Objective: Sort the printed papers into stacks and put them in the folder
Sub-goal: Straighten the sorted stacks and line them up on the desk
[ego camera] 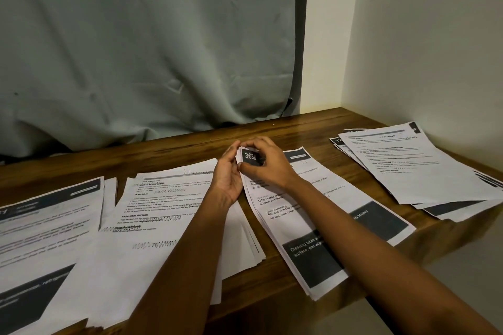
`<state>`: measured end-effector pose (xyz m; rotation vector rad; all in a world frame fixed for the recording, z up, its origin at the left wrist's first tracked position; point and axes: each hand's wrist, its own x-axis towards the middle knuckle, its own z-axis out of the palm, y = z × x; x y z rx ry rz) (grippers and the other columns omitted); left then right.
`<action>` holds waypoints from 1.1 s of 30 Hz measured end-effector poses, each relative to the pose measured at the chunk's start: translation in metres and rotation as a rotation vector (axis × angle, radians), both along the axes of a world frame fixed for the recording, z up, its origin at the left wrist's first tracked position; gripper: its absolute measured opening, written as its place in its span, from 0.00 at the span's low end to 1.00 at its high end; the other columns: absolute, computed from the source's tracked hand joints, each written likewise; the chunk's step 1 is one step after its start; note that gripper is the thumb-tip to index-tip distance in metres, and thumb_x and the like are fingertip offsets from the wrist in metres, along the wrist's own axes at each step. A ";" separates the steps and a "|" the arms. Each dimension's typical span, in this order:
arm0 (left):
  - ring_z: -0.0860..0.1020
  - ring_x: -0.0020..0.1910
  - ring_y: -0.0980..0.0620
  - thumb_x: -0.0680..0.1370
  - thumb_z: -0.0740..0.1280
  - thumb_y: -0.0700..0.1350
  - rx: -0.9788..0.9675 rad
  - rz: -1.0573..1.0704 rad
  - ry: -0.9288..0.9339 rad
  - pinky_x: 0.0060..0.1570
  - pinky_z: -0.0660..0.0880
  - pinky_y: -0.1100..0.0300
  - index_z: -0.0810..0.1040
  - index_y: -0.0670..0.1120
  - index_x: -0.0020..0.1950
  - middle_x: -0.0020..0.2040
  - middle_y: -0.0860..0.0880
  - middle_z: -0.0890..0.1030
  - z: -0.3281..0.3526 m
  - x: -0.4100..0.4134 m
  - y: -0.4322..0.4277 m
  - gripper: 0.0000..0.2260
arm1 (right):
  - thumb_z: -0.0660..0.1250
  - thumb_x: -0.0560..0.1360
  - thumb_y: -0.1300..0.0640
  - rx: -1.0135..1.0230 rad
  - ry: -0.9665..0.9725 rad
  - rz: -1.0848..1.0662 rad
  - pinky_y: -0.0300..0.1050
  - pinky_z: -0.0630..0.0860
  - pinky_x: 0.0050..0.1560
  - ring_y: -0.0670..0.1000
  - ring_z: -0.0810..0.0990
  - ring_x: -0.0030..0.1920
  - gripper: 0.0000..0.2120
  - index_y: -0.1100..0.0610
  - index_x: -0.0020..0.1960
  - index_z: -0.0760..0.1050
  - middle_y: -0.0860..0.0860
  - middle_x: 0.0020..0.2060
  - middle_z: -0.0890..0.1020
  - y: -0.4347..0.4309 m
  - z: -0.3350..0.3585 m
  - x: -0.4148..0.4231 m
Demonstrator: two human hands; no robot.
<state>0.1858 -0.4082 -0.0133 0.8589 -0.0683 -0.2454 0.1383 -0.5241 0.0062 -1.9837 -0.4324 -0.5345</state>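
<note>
Several stacks of printed papers lie on a wooden table [168, 149]. A middle stack [340, 215] has a dark header box reading 3638 and black panels near its lower end. My left hand [227, 174] and my right hand [265, 164] both pinch the far top-left corner of this stack, fingers closed around the 3638 box. Left of it lies a text-page stack [163, 220] under my left forearm. A stack with a dark header band [43, 228] sits at the far left. Another fanned stack [413, 168] rests at the right. No folder is in view.
A grey curtain [149, 43] hangs behind the table's far edge. A pale wall [435, 49] meets the table at the right corner. The table's front edge [272, 307] runs diagonally, with some papers overhanging it.
</note>
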 end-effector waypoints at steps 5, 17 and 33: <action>0.79 0.59 0.41 0.82 0.58 0.45 -0.012 0.012 -0.010 0.57 0.77 0.49 0.72 0.46 0.69 0.64 0.38 0.76 0.003 -0.004 0.000 0.16 | 0.74 0.68 0.58 -0.007 -0.006 0.006 0.32 0.74 0.50 0.47 0.75 0.56 0.22 0.55 0.61 0.74 0.51 0.58 0.72 0.002 0.004 -0.001; 0.81 0.55 0.44 0.83 0.57 0.42 0.018 0.013 -0.055 0.62 0.74 0.47 0.77 0.46 0.59 0.57 0.41 0.81 0.006 -0.009 0.000 0.10 | 0.72 0.67 0.61 0.066 0.071 -0.088 0.37 0.76 0.52 0.46 0.77 0.53 0.18 0.51 0.56 0.76 0.49 0.54 0.75 -0.003 0.005 0.005; 0.82 0.52 0.46 0.80 0.62 0.40 -0.023 -0.038 -0.089 0.54 0.79 0.53 0.75 0.47 0.58 0.60 0.39 0.80 0.011 -0.013 0.001 0.08 | 0.68 0.74 0.66 -0.019 -0.001 -0.118 0.28 0.75 0.44 0.40 0.79 0.47 0.07 0.57 0.50 0.80 0.47 0.47 0.81 -0.018 0.012 0.013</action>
